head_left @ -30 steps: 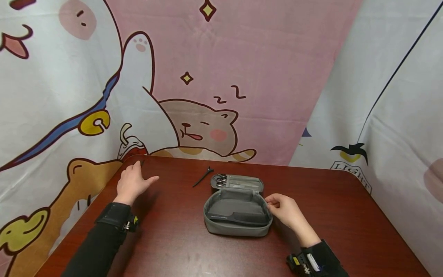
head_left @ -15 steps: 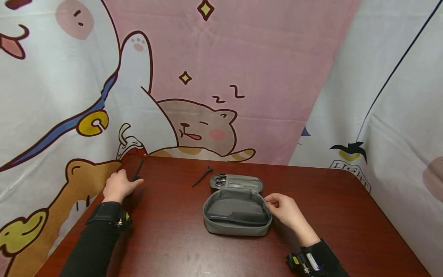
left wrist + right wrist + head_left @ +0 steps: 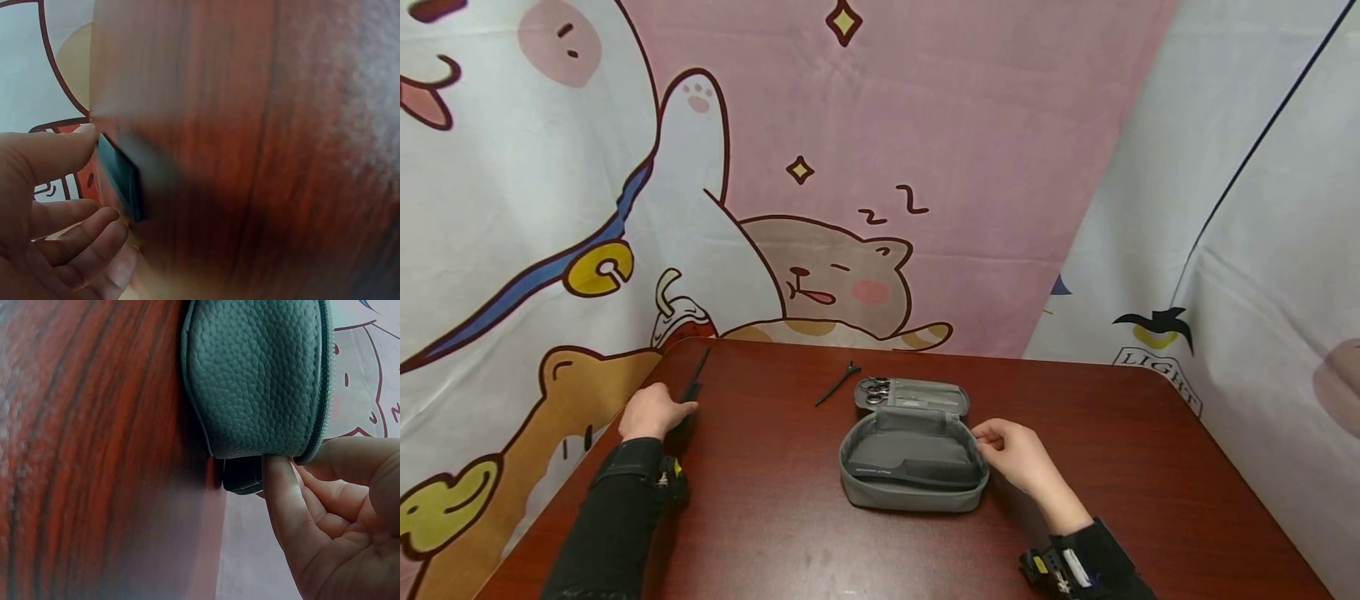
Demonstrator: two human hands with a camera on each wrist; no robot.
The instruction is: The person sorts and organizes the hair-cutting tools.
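by the left edge of the tabletop (image 3: 760,517), the left hand (image 3: 651,414) is bent loosely at a slim dark tool (image 3: 693,388); whether its fingers grip that tool, i cannot tell. well apart from it, the right hand (image 3: 1017,450) pinches the right rim of an open grey zippered case (image 3: 917,500), thumb at the zipper. inside the case lies a long dark implement (image 3: 925,473). behind, the folded-back lid (image 3: 961,402) carries scissors (image 3: 877,390) at its left end. just left of the lid, a slim black clip (image 3: 837,387) lies slantwise on the tabletop. beyond hangs a pink and white cloth (image 3: 1000,167) with cartoon animals.
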